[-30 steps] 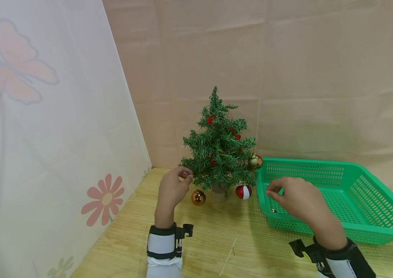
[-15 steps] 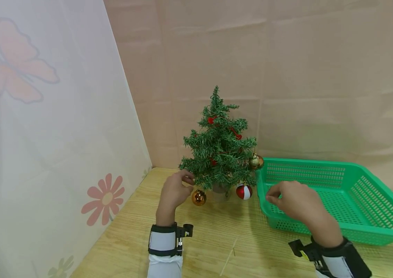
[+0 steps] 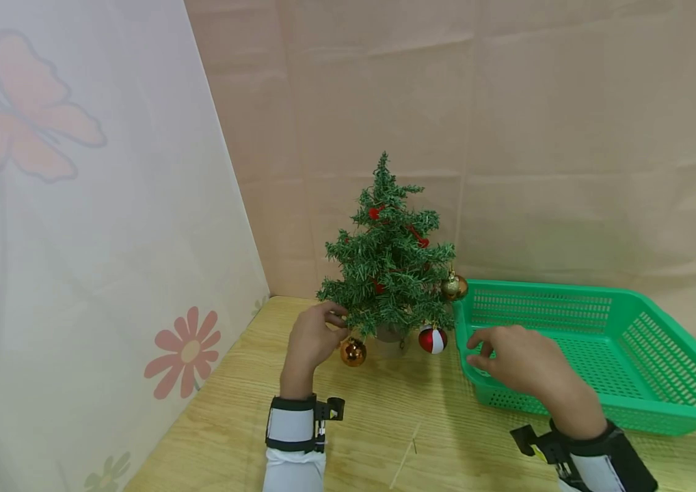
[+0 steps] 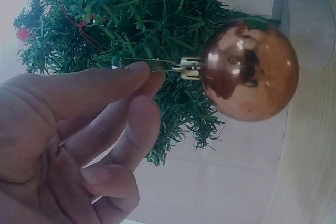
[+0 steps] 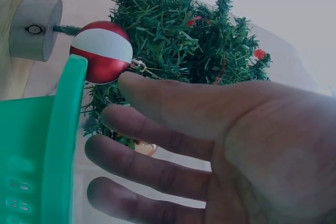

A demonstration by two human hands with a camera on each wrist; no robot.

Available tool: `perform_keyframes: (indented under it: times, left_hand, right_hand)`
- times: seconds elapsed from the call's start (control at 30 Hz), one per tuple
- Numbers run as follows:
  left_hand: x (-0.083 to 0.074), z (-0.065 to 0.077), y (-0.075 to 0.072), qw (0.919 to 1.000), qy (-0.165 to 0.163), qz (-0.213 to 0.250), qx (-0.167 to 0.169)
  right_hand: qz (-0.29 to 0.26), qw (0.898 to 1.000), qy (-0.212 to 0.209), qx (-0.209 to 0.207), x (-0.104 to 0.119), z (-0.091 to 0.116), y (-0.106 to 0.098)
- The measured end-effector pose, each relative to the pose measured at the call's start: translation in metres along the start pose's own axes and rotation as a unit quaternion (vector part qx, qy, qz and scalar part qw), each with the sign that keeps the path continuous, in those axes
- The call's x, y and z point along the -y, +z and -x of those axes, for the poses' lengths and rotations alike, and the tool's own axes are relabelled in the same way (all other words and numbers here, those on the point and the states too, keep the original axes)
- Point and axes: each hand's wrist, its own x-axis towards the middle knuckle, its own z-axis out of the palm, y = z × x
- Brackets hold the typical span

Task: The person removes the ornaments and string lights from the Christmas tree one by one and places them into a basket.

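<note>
A small artificial Christmas tree (image 3: 387,253) stands on the table in a round grey base (image 5: 34,29). My left hand (image 3: 314,336) is at its lower left branches. Thumb and finger there pinch the thin gold loop of a shiny copper bauble (image 4: 251,71), which hangs below them. My right hand (image 3: 523,359) hovers over the near left part of the green basket (image 3: 600,403), its fingers apart and holding nothing. On the tree's lower right hangs a red and white bauble (image 3: 432,339). Gold baubles (image 3: 451,287) hang above it at the branch ends.
The basket's left rim (image 5: 65,129) comes close to the red and white bauble. Red ornaments (image 3: 375,213) sit among the branches. A patterned white sheet (image 3: 108,239) borders the left side, and a beige cloth (image 3: 539,150) hangs behind.
My left hand has shifted slightly right with the copper bauble, close against the branches. My right hand has dropped a little, and its thumb and fingers have spread apart.
</note>
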Motion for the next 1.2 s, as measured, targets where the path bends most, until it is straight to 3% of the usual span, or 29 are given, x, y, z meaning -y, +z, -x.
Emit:
perform_keyframes:
  times: [0.47, 1.2]
  left_hand:
    - [-0.001, 0.0, -0.002, 0.9989, 0.011, -0.019, -0.042]
    - [-0.012, 0.007, -0.013, 0.9976, 0.024, -0.028, -0.06]
  right_hand:
    - [-0.002, 1.0, 0.005, -0.006, 0.0, 0.002, 0.001]
    - [-0.004, 1.0, 0.005, -0.007, 0.001, 0.003, -0.001]
